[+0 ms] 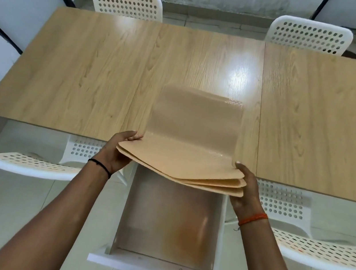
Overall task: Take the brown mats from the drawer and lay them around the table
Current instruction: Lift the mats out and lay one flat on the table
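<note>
A stack of several brown mats point(190, 146) is held between my two hands above the open drawer point(169, 224). My left hand point(116, 150) grips the stack's left corner. My right hand point(245, 185) holds its right corner from below. The mats' far end lies blurred over the near edge of the wooden table point(88, 74), while their near corners fan apart. The white drawer is pulled out under the table towards me, and its inside shows no mats.
Two white perforated chairs point(128, 3) point(309, 34) stand at the table's far side. Two more point(34, 164) point(317, 250) flank the drawer on the near side. A wall with dark framing runs along the left.
</note>
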